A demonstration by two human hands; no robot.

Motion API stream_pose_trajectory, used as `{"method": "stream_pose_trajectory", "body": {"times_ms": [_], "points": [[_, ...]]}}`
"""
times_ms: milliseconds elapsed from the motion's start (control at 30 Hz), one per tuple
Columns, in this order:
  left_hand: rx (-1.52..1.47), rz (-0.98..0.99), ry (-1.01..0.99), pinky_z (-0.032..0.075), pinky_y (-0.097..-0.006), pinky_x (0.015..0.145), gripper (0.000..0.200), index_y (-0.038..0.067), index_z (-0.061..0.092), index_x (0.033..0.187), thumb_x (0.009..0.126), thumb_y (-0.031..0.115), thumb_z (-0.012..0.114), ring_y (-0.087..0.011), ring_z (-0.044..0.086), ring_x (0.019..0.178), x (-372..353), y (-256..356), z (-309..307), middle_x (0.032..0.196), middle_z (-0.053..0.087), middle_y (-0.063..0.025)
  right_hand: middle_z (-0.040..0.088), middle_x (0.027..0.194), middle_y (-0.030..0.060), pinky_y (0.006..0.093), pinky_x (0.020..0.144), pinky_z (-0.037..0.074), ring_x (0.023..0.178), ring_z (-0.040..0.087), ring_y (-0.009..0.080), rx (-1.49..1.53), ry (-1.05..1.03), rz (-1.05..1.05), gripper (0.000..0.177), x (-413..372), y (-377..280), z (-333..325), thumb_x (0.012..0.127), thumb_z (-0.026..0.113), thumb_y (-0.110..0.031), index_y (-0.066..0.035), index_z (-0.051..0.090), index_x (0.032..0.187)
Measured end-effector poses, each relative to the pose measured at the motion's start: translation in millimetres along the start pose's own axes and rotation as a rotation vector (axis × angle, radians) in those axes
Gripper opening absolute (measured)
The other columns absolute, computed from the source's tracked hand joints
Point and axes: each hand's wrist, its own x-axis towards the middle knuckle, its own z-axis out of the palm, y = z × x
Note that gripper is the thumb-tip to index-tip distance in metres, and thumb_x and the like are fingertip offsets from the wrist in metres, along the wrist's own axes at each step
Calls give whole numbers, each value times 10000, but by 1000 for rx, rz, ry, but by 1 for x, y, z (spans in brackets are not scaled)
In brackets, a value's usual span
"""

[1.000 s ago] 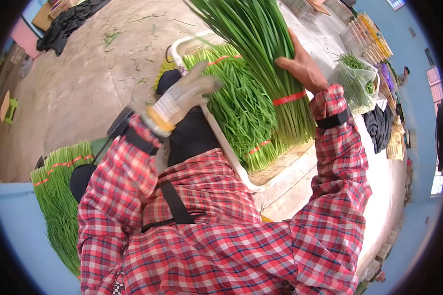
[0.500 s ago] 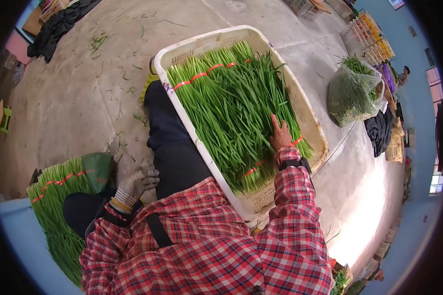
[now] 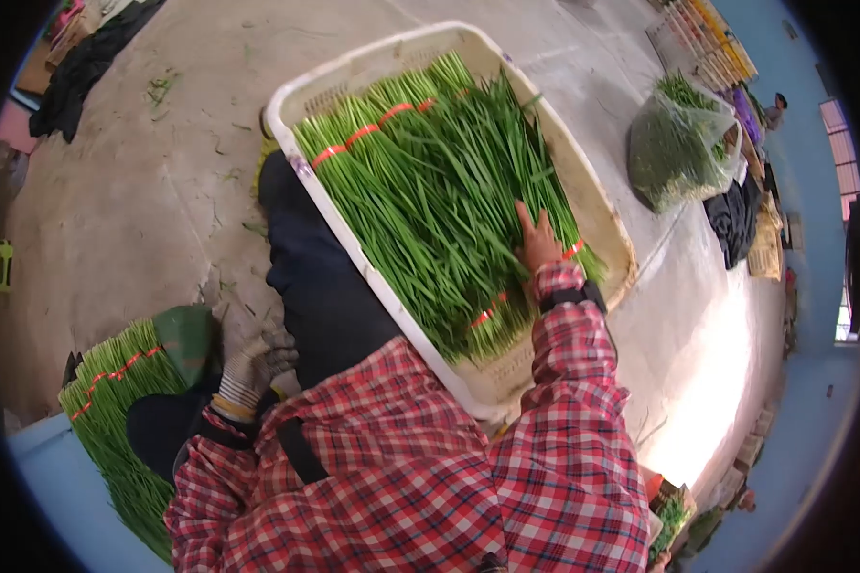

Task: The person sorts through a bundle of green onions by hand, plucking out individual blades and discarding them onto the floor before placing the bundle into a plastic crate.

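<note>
My bare right hand (image 3: 539, 241) lies on the long green leaves of the garlic chives (image 3: 440, 191), its fingers apart and pressed lightly on them. The chives fill most of a white plastic crate (image 3: 355, 246) in bundles tied with red bands, near the crate's right side. My left hand (image 3: 258, 361), in a grey glove with a striped cuff, hangs beside my leg with loosely bent fingers and no object visible in it. To its left, more banded chives (image 3: 124, 372) stand in a heap, a dark green sheet (image 3: 183, 339) against their side.
A clear plastic bag of greens (image 3: 680, 148) stands on the concrete floor beyond the crate. Black cloth (image 3: 733, 222) and stacked crates (image 3: 702, 43) are at the right. Leaf scraps (image 3: 161, 88) are scattered at the left. A person (image 3: 776, 110) is far off.
The view has shifted slightly, so the crate appears higher and further left. My right hand stays on the chives, and my gloved left hand has moved a little.
</note>
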Motion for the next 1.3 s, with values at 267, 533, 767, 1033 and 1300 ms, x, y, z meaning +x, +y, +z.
{"method": "stream_pose_trajectory", "body": {"times_ms": [267,533,767,1033,1300], "points": [[19,43,-65,538,-388,812,542,46,472,1286,833,270,669,-255,653,900,3,-1,-4,1033,635,-133,577,1273,183,377,933,477,1126,578,315,693,183,-127,651,-22,111,-90,816,685,-199,-138,435,1414],[63,15,35,533,-409,814,592,8,451,1275,793,267,677,-279,647,878,4,-6,-13,1022,637,-147,359,1367,256,453,1050,365,1260,381,433,251,433,-246,874,-34,6,-6,705,726,-93,-88,284,1459],[-44,35,54,537,-418,784,559,13,434,1283,804,203,650,-307,646,866,1,-13,-29,1024,620,-181,179,1536,161,703,1009,247,1392,160,467,240,466,-159,692,54,-93,-56,857,612,-463,-298,312,1458],[-76,32,150,543,-397,767,535,-15,418,1299,838,175,611,-302,645,860,5,-14,-28,1026,615,-193,152,1577,89,736,1044,117,1431,91,422,-54,153,14,602,127,-126,3,927,362,-618,-354,294,1464],[-89,29,154,554,-347,776,586,-60,363,1349,837,90,605,-291,639,900,15,-19,-35,1050,598,-218,113,1585,94,735,1054,85,1443,44,415,31,118,24,634,132,-120,0,925,391,-609,-360,244,1488]]}}
